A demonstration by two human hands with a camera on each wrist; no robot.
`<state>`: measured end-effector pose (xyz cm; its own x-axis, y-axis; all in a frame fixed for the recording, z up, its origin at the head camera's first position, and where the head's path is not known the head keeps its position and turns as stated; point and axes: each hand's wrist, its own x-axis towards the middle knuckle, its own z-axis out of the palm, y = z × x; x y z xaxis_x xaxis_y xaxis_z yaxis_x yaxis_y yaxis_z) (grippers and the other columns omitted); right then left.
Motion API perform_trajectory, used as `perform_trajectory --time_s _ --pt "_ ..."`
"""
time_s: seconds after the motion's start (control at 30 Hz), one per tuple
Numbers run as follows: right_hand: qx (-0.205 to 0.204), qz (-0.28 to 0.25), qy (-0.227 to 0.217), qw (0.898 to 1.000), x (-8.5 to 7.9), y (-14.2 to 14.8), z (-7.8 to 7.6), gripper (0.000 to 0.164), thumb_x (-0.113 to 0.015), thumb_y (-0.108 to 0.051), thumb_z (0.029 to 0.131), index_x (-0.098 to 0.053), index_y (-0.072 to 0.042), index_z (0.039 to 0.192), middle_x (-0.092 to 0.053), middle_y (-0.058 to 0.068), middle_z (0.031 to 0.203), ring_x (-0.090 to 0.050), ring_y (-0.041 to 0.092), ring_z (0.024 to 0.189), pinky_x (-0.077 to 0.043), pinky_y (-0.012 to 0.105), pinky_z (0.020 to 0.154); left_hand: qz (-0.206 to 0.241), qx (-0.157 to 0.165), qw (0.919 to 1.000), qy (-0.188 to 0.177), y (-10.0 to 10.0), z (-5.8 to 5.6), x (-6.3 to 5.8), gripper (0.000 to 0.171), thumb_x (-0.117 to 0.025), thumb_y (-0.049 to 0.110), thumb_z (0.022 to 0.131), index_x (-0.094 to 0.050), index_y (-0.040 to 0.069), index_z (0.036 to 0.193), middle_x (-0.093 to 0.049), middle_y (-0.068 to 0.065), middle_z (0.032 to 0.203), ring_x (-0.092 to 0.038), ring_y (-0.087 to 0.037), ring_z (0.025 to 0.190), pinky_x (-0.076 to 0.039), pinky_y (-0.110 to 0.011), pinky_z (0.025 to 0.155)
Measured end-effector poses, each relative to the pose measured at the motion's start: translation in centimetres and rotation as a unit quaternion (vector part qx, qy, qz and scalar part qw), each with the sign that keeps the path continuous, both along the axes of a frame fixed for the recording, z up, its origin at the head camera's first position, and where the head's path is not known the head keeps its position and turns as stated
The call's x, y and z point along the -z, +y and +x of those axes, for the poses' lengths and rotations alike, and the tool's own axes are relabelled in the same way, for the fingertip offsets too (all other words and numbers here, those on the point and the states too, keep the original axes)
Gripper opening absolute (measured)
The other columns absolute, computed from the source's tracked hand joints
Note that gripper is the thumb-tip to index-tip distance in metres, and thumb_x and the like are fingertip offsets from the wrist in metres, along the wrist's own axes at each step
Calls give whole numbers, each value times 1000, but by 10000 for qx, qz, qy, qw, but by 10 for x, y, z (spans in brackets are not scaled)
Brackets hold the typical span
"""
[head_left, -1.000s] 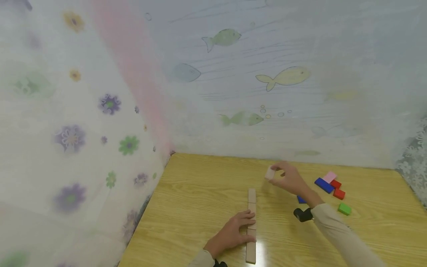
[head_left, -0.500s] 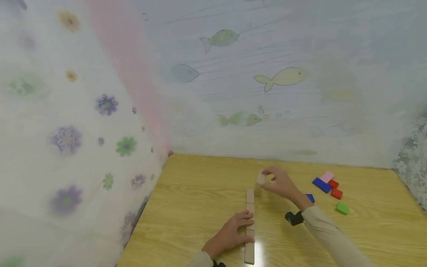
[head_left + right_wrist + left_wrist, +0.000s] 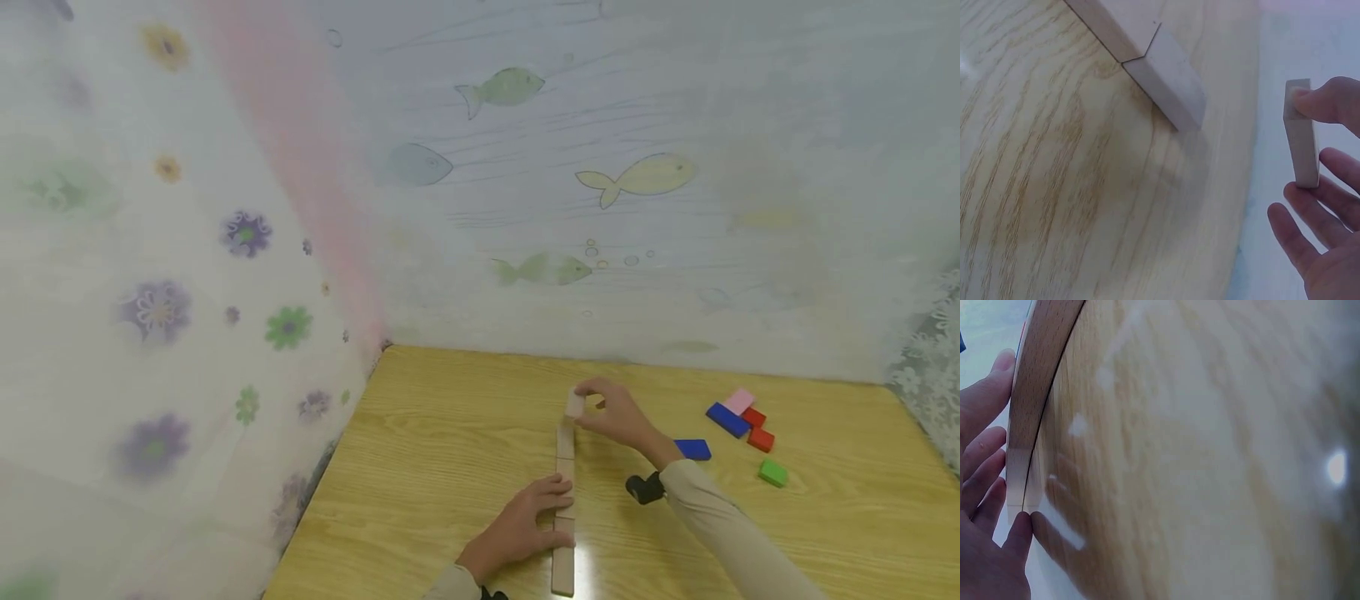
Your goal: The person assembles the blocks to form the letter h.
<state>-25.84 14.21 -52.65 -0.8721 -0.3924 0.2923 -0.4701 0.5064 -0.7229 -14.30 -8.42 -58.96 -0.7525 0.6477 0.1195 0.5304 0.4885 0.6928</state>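
A line of plain wooden blocks (image 3: pixel 566 442) runs away from me along the table in the head view. My left hand (image 3: pixel 517 525) rests across its nearer part, its fingers extended and touching the blocks. From close by, the left wrist view shows those fingertips along the side of the wooden row (image 3: pixel 1030 394). Just over the far end of the line, my right hand (image 3: pixel 618 417) pinches another small wooden block (image 3: pixel 575 402) between thumb and fingers. In the right wrist view this block (image 3: pixel 1302 147) is held up, apart from the end block (image 3: pixel 1169 81) of the row.
Right of the row lie a blue block (image 3: pixel 693 450) beside my right forearm, a second blue block (image 3: pixel 727 420), a pink block (image 3: pixel 740 401), two red blocks (image 3: pixel 761 439) and a green block (image 3: pixel 773 473). A fish-patterned sheet (image 3: pixel 637 317) hangs behind the wooden table (image 3: pixel 450 417).
My right hand has carried the pinched wooden block leftward to the far end of the row, uncovering more of the nearer blue block. My left hand has stayed in place.
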Motion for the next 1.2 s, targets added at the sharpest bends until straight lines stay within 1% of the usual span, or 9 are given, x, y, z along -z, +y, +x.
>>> perform_trajectory --time_s 0.2,0.37,0.47,0.63,0.77,0.93,1.07,1.2 --pt "-49 -91 -97 9999 4 -4 -6 42 -75 -8 77 -60 5 114 -59 20 116 -56 39 105 -52 50 78 -8 -31 9999 112 1 2 -2 58 -66 46 83 -59 8 128 -43 2 144 -34 -19 136 -35 -44 107" --pt "-58 -35 -276 9996 14 -6 -12 41 -75 -7 78 -60 6 114 -59 22 116 -55 40 107 -52 51 80 17 -33 9998 220 1 2 0 57 -68 44 83 -60 8 127 -44 2 144 -34 -19 136 -35 -42 107" --pt "-67 39 -310 9995 19 -7 -15 40 -76 -5 78 -60 7 113 -59 23 116 -55 41 107 -52 51 81 36 -24 9996 281 1 2 1 57 -68 44 83 -60 8 127 -44 2 143 -34 -19 136 -36 -42 107" --pt "-87 69 -376 9992 29 -9 -20 37 -76 0 76 -61 8 110 -59 25 114 -55 42 107 -53 49 81 40 5 9996 277 0 1 2 58 -67 45 83 -59 9 128 -44 2 144 -34 -19 136 -36 -42 107" --pt "-55 87 -453 9989 34 -11 -22 39 -77 0 75 -62 7 110 -59 24 115 -55 40 107 -52 49 83 21 15 9995 319 -1 0 4 59 -66 47 83 -59 9 128 -43 3 144 -33 -18 136 -36 -41 107" --pt "-99 135 -513 9985 36 -14 -24 39 -76 1 75 -62 7 110 -60 23 113 -55 41 108 -49 52 87 4 -1 9997 249 -1 0 2 59 -66 46 83 -59 9 129 -43 3 144 -33 -17 136 -35 -42 107" --pt "-94 237 -623 9977 37 -16 -26 38 -76 1 75 -62 6 110 -60 23 113 -54 40 109 -48 51 90 -28 9 9998 204 -1 0 2 59 -65 47 83 -58 10 129 -42 4 144 -32 -17 136 -35 -43 107" --pt "-96 388 -759 9963 37 -17 -28 37 -75 -1 77 -61 6 110 -59 23 115 -54 41 110 -49 50 89 -61 17 9997 225 -1 0 2 59 -64 48 84 -59 11 129 -42 5 144 -33 -16 136 -36 -46 106"
